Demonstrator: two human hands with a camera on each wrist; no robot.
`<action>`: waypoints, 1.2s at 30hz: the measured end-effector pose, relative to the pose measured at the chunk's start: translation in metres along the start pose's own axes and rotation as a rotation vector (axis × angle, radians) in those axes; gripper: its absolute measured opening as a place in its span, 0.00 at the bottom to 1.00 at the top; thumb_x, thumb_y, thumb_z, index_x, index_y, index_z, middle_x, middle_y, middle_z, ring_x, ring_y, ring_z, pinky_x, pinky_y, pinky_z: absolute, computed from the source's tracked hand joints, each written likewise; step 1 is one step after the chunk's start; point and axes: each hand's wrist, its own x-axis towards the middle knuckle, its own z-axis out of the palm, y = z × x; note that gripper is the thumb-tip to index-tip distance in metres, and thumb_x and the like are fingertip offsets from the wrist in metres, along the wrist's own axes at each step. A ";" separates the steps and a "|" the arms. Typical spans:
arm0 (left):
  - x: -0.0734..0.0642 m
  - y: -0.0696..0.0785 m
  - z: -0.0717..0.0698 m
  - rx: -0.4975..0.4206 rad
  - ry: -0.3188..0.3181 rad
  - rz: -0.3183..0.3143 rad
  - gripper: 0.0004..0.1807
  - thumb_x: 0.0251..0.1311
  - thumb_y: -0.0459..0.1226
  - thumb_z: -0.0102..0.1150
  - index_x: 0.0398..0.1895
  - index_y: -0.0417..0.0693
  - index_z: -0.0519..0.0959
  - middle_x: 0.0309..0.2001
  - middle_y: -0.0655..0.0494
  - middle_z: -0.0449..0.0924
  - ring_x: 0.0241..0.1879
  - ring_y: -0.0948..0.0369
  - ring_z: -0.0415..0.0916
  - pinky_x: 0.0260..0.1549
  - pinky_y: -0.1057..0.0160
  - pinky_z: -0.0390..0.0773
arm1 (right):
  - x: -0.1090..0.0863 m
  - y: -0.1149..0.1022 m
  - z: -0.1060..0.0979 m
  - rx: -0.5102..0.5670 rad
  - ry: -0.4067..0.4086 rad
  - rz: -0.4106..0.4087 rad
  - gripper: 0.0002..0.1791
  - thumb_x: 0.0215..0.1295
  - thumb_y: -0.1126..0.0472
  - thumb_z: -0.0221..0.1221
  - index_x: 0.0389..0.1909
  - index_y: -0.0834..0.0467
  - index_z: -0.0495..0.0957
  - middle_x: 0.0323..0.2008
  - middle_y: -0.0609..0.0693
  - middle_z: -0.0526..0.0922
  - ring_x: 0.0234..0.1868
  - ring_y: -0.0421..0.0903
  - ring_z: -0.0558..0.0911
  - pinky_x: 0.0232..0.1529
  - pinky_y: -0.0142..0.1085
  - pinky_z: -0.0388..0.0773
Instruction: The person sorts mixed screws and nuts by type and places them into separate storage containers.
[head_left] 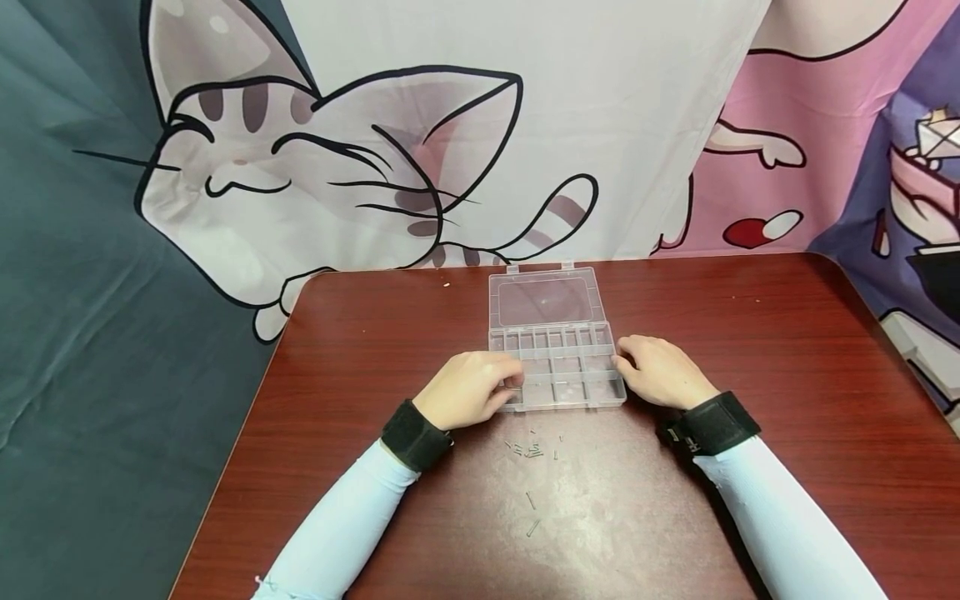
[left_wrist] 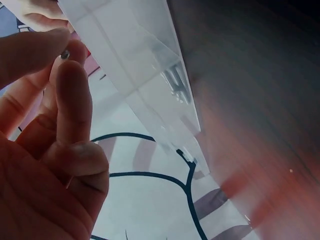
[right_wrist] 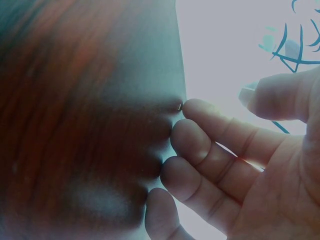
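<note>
A clear plastic compartment box (head_left: 570, 365) stands on the table with its lid (head_left: 543, 300) folded back. My left hand (head_left: 472, 387) is over the box's left side. Between its thumb and fingertips it pinches a small metal pin (left_wrist: 65, 54); only a shiny end shows. Several slim silver pins (left_wrist: 175, 84) lie in a compartment, seen through the box wall. My right hand (head_left: 663, 371) is at the box's right edge, its fingertips (right_wrist: 187, 139) resting on the table and its thumb apart from them. Whether it touches the box is unclear.
Several loose metal pins (head_left: 532, 451) lie on the brown table (head_left: 360, 333) in front of the box, with another pin (head_left: 533, 527) closer to me. A printed cat cloth (head_left: 630, 100) hangs behind the table's back edge.
</note>
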 end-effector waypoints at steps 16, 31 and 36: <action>-0.001 -0.008 0.002 0.036 -0.069 -0.048 0.12 0.51 0.36 0.63 0.21 0.65 0.73 0.19 0.74 0.69 0.20 0.71 0.65 0.20 0.66 0.66 | 0.000 0.002 0.001 -0.003 -0.008 0.010 0.13 0.70 0.54 0.52 0.24 0.51 0.71 0.22 0.46 0.69 0.26 0.45 0.69 0.33 0.42 0.66; -0.003 -0.006 0.004 0.045 -0.083 -0.067 0.10 0.51 0.37 0.63 0.22 0.65 0.75 0.21 0.75 0.70 0.22 0.72 0.66 0.21 0.67 0.67 | 0.000 0.001 0.001 0.000 -0.011 0.013 0.14 0.70 0.54 0.52 0.23 0.51 0.70 0.22 0.46 0.68 0.26 0.45 0.68 0.33 0.42 0.65; -0.004 -0.006 0.004 0.052 -0.079 -0.069 0.11 0.51 0.38 0.64 0.21 0.66 0.74 0.22 0.76 0.70 0.22 0.72 0.66 0.22 0.67 0.67 | 0.000 0.001 0.001 0.003 -0.014 0.013 0.14 0.70 0.54 0.52 0.23 0.51 0.70 0.22 0.46 0.68 0.26 0.45 0.69 0.33 0.42 0.65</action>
